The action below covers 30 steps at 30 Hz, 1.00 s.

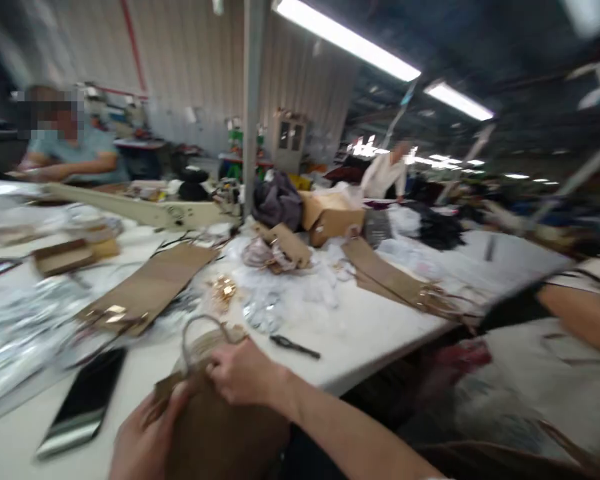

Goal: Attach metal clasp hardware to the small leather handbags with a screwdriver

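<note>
A brown handbag (225,433) with a looped handle (186,333) stands at the table's near edge, its lower part cut off by the frame. My left hand (147,427) is closed on the bag's left upper edge, thumb on top. At the right side of its opening, my right hand (243,373) pinches the upper edge with curled fingers. Motion blur hides the fine detail at the fingertips. A dark phone (87,400) lies left of the bag. Beyond the right hand rests a slim black tool (295,347), its kind unclear.
Gold-coloured hardware (223,288) sits in a small heap behind the bag. Flat brown bag pieces (150,283) lie on the white table (375,327) amid clear plastic. A cardboard box (333,223) stands farther back. Someone's arm (580,317) reaches in at right; other people (75,157) work beyond.
</note>
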Each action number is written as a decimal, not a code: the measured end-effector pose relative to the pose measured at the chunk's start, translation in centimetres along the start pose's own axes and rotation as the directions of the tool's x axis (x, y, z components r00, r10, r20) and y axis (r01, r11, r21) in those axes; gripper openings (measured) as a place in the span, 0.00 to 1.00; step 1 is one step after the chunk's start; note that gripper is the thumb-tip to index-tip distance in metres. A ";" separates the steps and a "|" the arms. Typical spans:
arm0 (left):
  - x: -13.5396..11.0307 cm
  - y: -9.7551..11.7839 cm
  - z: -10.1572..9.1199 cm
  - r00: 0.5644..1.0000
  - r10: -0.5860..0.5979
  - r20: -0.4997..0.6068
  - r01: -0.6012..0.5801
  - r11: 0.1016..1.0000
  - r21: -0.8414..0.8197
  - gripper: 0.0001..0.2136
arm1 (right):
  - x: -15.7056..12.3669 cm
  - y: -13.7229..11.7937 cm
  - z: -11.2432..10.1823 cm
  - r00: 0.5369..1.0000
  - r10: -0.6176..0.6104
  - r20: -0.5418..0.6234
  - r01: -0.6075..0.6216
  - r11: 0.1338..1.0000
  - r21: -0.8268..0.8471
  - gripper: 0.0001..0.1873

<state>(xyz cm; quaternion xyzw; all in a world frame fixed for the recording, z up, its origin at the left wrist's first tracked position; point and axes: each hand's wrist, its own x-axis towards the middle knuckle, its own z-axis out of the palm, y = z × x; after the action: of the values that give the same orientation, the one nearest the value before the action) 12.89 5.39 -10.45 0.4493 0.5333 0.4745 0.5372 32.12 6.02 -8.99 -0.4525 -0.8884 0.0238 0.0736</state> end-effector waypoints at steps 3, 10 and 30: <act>-1.4 -2.7 -3.5 0.983 -0.178 0.037 0.182 0.976 -0.119 0.27 | 0.4 -0.7 1.7 0.996 -0.076 -0.042 0.078 0.996 0.033 0.05; -1.4 -2.9 -3.8 0.976 -0.218 0.013 0.209 0.918 -0.338 0.22 | -0.2 1.0 2.2 0.971 -0.027 -0.236 0.127 0.898 0.421 0.18; -2.1 -3.7 -5.1 0.971 -0.232 0.061 0.239 0.910 -0.339 0.22 | -0.3 0.0 3.3 0.951 -0.200 -0.236 0.242 0.956 0.164 0.13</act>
<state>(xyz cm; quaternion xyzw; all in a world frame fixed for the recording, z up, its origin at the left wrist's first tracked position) 7.96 2.67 -13.90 0.2856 0.4871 0.4879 0.6657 31.74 5.87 -12.30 -0.3403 -0.9140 0.0507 0.2152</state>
